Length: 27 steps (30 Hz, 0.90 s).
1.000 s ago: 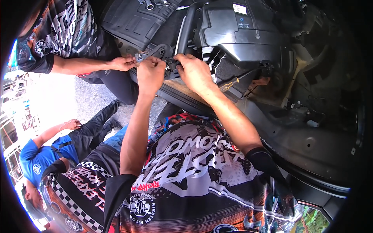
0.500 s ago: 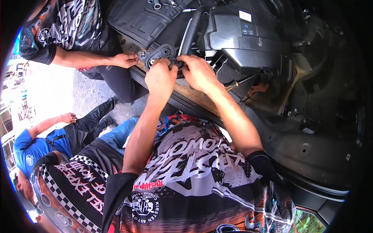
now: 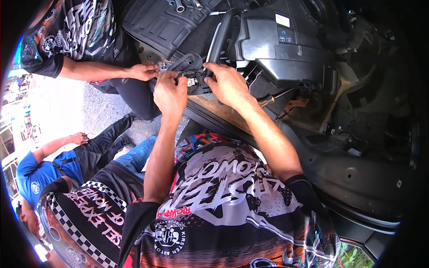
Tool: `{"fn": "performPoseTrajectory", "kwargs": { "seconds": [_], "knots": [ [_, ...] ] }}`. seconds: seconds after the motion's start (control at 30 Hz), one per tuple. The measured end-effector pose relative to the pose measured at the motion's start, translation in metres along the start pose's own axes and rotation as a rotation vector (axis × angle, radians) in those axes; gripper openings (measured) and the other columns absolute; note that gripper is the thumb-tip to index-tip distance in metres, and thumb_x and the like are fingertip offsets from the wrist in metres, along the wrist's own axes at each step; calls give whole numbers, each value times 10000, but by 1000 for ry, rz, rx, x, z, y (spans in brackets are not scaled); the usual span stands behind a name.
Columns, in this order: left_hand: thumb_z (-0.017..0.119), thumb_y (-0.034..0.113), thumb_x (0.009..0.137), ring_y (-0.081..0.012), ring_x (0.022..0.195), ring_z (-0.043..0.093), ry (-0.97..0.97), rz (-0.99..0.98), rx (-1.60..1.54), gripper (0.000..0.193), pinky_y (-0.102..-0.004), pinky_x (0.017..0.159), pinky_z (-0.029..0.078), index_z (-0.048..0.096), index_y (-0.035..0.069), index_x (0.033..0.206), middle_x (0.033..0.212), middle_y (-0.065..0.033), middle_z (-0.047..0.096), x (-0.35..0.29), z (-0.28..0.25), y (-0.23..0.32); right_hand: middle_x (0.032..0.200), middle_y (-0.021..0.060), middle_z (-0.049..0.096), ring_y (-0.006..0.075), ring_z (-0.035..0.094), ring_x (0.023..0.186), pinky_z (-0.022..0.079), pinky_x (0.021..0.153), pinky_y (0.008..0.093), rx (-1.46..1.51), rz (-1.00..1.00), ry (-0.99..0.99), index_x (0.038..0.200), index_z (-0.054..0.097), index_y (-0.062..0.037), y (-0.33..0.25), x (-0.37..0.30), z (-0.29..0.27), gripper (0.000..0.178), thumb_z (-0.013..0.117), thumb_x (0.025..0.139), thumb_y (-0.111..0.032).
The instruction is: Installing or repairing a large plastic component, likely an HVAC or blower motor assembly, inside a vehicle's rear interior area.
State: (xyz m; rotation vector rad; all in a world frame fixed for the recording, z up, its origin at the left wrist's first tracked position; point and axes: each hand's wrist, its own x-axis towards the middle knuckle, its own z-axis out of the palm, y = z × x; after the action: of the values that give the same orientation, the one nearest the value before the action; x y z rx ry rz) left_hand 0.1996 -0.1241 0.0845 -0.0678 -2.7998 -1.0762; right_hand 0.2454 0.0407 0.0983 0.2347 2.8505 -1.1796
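Observation:
Between my two hands is a small black part (image 3: 195, 85) with a bright metal piece in its middle. My left hand (image 3: 171, 96) pinches its left end between thumb and fingers. On its right end my right hand (image 3: 227, 85) is closed, thumb below and index finger stretched along the top. Just beyond the part lies a flat dark oblong plate (image 3: 191, 60) with holes. A co-worker's hand (image 3: 145, 71) is close to the plate's left end, its fingertips pinched near a small metal piece. My fingers hide both ends of the black part.
A thick black tube (image 3: 225, 31) runs away from my right hand, beside a large black plastic housing (image 3: 286, 44). Several wrenches (image 3: 179, 8) lie on a ribbed black panel (image 3: 156, 24). A yellow-handled tool (image 3: 267, 102) rests near my right forearm. Another person in blue (image 3: 33, 172) is at the left.
My left hand has moved left and slightly nearer, opening a gap between my hands that shows the part's metal middle. My right hand stays almost in place.

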Motion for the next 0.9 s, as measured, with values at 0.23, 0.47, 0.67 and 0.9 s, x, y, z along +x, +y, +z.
{"fn": "performPoseTrajectory", "kwargs": {
  "seconds": [0.23,0.47,0.67,0.9],
  "knots": [
    [649,107,752,-311,739,610,17,372,-102,103,-419,669,495,652,41,832,774,-107,611,0,8,10,809,120,694,187,655,634,526,594,327,323,-86,159,1071,699,-29,7,29,20,221,675,900,-167],
    [676,133,756,-279,825,600,38,90,-165,164,-385,756,492,695,28,880,798,-116,600,5,0,-19,740,12,619,64,568,624,475,526,238,642,45,-19,1059,688,-47,-17,48,13,161,645,925,-126],
    [660,148,768,-318,1045,537,58,106,-257,193,-405,925,430,700,5,890,913,-163,636,15,7,-60,920,121,722,192,697,822,523,739,323,256,-61,4,1042,698,-28,-22,39,19,170,649,900,-106],
    [613,134,905,-79,712,555,-233,-320,-672,161,-239,615,504,641,-6,980,822,-12,591,23,6,-67,1040,101,637,300,666,931,524,811,402,-21,-81,-24,1168,660,-92,-6,9,5,300,657,869,-123]
  ]
}}
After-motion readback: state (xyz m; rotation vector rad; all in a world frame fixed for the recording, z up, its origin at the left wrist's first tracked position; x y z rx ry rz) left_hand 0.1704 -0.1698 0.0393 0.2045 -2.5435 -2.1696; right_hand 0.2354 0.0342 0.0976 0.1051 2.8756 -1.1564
